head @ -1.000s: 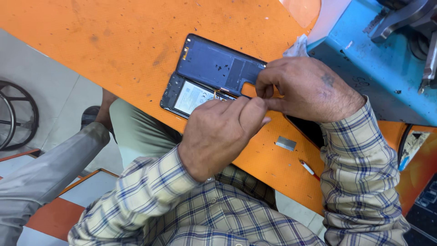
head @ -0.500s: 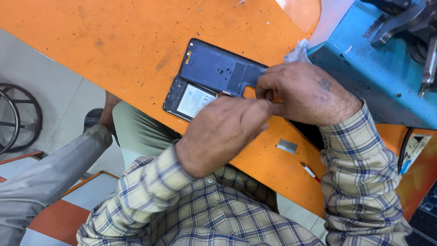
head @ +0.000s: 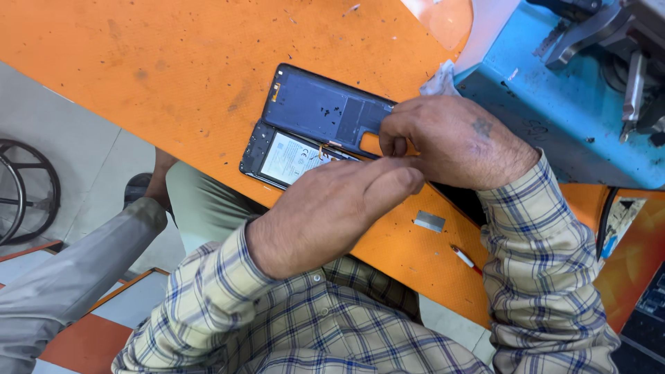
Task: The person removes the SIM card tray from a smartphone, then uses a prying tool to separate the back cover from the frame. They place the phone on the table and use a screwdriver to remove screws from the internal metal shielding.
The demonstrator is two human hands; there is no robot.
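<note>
An opened dark phone (head: 285, 158) lies on the orange table (head: 173, 69), its white-labelled battery showing. Its dark blue back cover (head: 315, 111) lies tilted over the phone's far side. My right hand (head: 454, 138) rests on the right end of the cover, fingers curled around its edge by the camera cut-out. My left hand (head: 332, 208) lies over the phone's right half. Its closed fingertips meet my right hand's fingers. Whatever sits between the fingertips is hidden. A thin gold strip (head: 324, 149) pokes out by the battery.
A blue machine (head: 554, 104) with metal parts fills the top right, with a white crumpled cloth (head: 440, 79) against it. A small metal plate (head: 429, 221) and a thin red-and-white stick (head: 465, 258) lie near the table edge. Another person's grey-clad leg (head: 69, 277) is at lower left.
My left hand's fingers have slid right and closed against my right hand. The phone and cover have stayed where they were.
</note>
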